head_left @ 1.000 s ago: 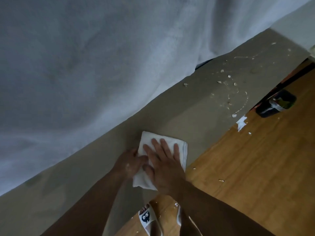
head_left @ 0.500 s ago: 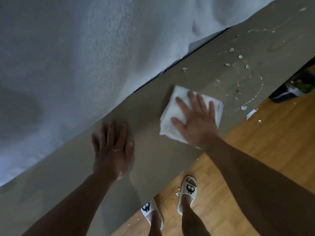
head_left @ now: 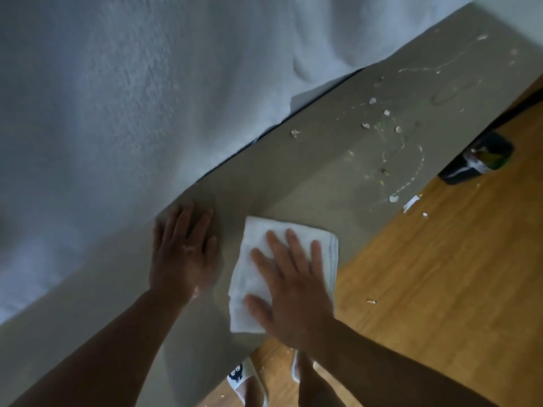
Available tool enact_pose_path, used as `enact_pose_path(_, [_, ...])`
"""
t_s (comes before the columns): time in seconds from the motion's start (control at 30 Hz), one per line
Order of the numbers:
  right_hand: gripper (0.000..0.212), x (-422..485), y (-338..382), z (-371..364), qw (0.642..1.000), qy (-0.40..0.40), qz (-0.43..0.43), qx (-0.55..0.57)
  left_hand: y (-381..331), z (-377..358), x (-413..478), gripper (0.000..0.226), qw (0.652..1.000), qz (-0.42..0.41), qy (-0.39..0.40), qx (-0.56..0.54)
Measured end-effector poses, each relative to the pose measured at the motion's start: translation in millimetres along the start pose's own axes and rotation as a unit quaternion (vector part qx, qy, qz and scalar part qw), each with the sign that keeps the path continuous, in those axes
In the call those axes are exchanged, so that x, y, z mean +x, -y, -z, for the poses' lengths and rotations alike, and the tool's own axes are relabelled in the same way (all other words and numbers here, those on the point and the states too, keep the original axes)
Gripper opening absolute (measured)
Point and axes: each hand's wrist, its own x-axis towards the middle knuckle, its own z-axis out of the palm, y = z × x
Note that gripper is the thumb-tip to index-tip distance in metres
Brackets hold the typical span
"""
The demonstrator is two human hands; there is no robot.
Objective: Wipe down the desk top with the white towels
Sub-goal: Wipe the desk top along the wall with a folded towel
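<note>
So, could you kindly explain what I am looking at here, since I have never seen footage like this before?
This is one view from a camera worn on a person's head, looking down at their own bare hands; no machine is involved. The right hand presses flat on a folded white towel lying on the grey desk top. The left hand rests open on the desk beside it, holding nothing. Further along lie crumbs and dried smears, not yet wiped. Below is a wooden floor and the person's slippers. A pale textured wall rises behind the desk.
</note>
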Motion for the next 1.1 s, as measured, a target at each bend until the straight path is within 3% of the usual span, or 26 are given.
enact_pose_path(0.3, [0.074, 60, -34, 9, 0.999, -0.032, -0.023, 0.020, -31, -21, 74, 0.054, 0.994, -0.102, -0.032, -0.026])
enact_pose_path(0.47, [0.069, 107, -70, 23, 0.998, -0.040, -0.028, 0.038, -58, -29, 106, 0.055, 0.996, -0.061, -0.050, -0.030])
enact_pose_path(0.67, [0.070, 153, -94, 40, 0.998, -0.035, -0.034, 0.050, -44, -43, 115, 0.057, 0.989, -0.112, 0.008, 0.101])
enact_pose_path(0.87, [0.072, 200, -139, 60, 0.996, -0.031, -0.075, 0.041, -76, -41, 119, 0.055, 0.996, -0.044, -0.063, 0.049])
enact_pose_path(1.1, [0.074, 239, -207, 83, 0.986, -0.052, -0.156, 0.034, -88, -35, 115, 0.069, 0.997, -0.010, -0.028, 0.067])
